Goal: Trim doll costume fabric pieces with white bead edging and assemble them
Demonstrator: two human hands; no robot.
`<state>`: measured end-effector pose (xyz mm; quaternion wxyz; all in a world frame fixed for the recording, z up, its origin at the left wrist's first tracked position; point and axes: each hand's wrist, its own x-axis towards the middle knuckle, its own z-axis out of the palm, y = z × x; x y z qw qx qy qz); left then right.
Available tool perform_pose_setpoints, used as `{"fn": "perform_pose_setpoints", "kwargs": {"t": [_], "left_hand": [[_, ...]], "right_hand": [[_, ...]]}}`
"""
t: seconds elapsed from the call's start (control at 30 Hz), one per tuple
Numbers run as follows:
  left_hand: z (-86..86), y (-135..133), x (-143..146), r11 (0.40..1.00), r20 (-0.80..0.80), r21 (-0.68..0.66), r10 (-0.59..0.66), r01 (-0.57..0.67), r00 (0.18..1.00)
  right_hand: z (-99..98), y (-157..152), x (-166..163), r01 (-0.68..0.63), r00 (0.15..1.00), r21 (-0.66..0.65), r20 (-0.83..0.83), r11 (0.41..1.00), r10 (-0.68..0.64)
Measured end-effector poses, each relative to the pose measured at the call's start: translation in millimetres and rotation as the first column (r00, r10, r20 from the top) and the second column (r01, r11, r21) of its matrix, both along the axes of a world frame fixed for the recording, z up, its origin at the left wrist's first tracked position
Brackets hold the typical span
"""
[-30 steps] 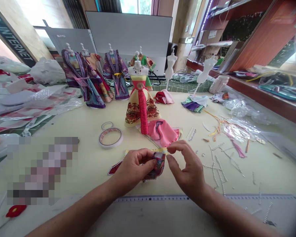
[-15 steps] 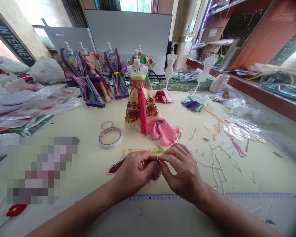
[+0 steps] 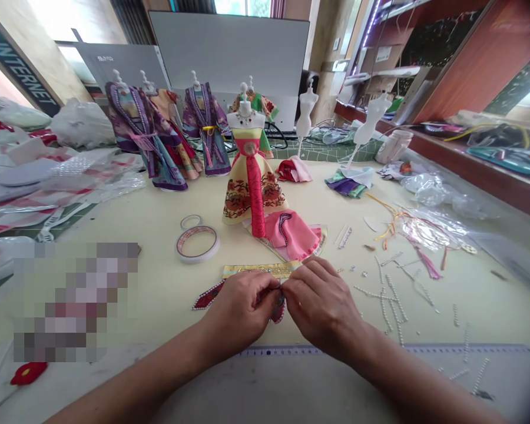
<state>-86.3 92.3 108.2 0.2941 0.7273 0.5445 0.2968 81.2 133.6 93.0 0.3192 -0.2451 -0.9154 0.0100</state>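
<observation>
My left hand [image 3: 242, 309] is closed in a pinch on a dark red patterned fabric strip [image 3: 208, 296] edged with white beads. One pointed end pokes out to the left, and a rounded end shows below the fingertips. My right hand [image 3: 320, 303] meets it fingertip to fingertip at the strip's upper edge, its thumb and index pressed together. Whatever the right fingers pinch is too small and hidden to make out. Just behind the hands lies a yellow band [image 3: 247, 270] with gold beads. Past that, a pink cloth piece [image 3: 291, 232] rests by a doll dress form in a yellow gown [image 3: 236, 197].
A tape roll [image 3: 197, 257] and a smaller ring [image 3: 191, 221] lie left of the gown. Loose bead chains [image 3: 395, 297] scatter to the right. A clear ruler [image 3: 463, 348] runs along the front. Dressed doll forms [image 3: 207, 135] and bare forms [image 3: 307, 112] stand behind.
My right hand's fingers have closed together and curled down against the left fingertips. Less of the beaded strip shows between the hands. The camera view has shifted slightly.
</observation>
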Motion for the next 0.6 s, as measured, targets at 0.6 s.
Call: {"fn": "perform_pose_setpoints", "kwargs": {"t": [0.6], "left_hand": [[6.3,4.6,-4.5,0.947,0.245,-0.301,-0.034,0.109,0.969]], "right_hand": [[2.6,1.7,-3.4,-0.133,0.963,-0.441,-0.269,0.888,0.01]]}}
